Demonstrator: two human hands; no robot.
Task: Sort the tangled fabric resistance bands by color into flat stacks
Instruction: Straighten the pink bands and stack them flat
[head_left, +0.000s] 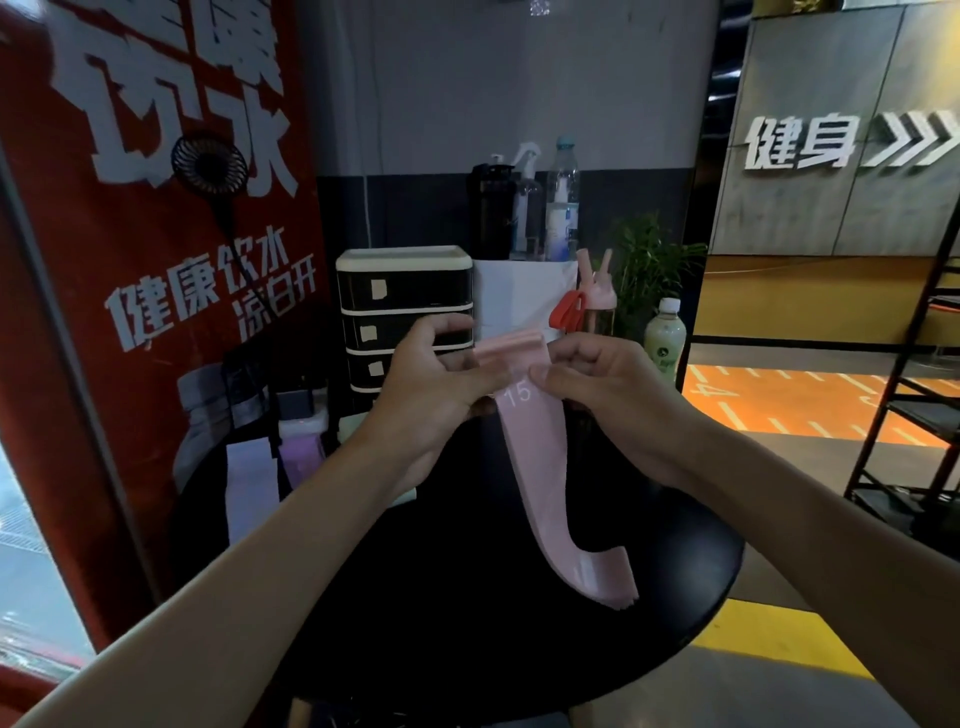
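Note:
A pink fabric band (535, 457) marked "15" hangs in the air above the round black table (467, 623). My left hand (431, 384) grips its upper left edge and my right hand (597, 379) pinches its upper right edge. The top of the band is rolled between the two hands, and its lower end trails down onto the table at the right. On the table's left side lie a pale lilac band (249, 483) and a purple band (304, 457), flat and side by side.
A black drawer unit with a cream top (405, 312) stands behind the hands. Bottles (561, 208) stand on a white box, with a pink bottle (597, 301) and a green drink bottle (665, 338) to the right. A red banner fills the left; a black rack (914, 415) stands at the right.

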